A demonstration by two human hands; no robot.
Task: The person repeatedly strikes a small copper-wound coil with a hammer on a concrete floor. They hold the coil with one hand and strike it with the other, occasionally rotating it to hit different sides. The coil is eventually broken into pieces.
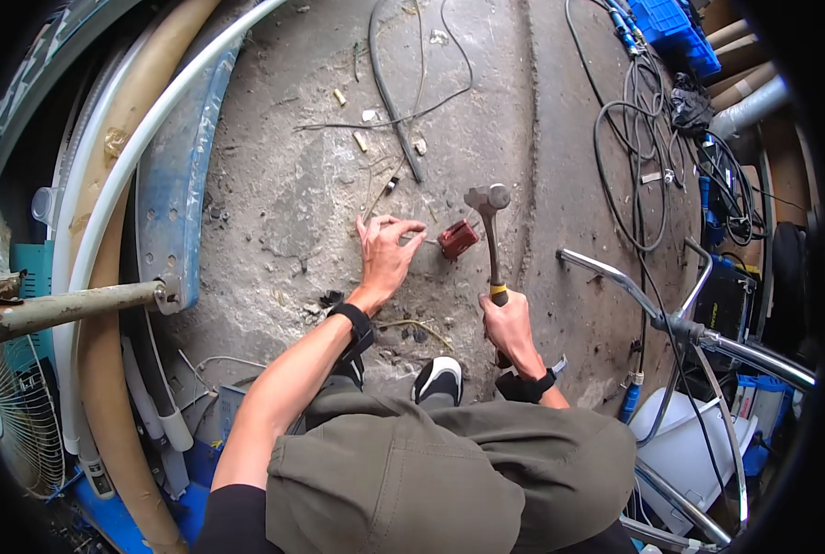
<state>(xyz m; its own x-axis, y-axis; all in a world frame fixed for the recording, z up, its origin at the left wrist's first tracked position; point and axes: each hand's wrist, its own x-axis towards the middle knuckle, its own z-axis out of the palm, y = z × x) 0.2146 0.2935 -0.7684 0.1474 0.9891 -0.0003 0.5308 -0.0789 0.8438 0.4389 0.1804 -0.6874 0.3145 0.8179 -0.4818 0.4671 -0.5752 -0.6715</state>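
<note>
My right hand (509,325) is wrapped round the handle of a hammer (495,258), which has a yellow band. The hammer's metal head points away from me, just right of a reddish-brown block (458,240) on the concrete floor. To the left of the block, my left hand (389,254) is closed in a pinch, thumb and fingers pointing right. A thin, light-coloured rod (433,242) shows between those fingertips and the block; its exact kind is too small to tell.
Dark cables (397,102) lie on the dusty floor ahead. Long pipes, a cardboard tube (108,369) and a fan (11,415) crowd the left. On the right are a chrome tube frame (616,277), coiled cables (636,138) and a blue crate (676,32).
</note>
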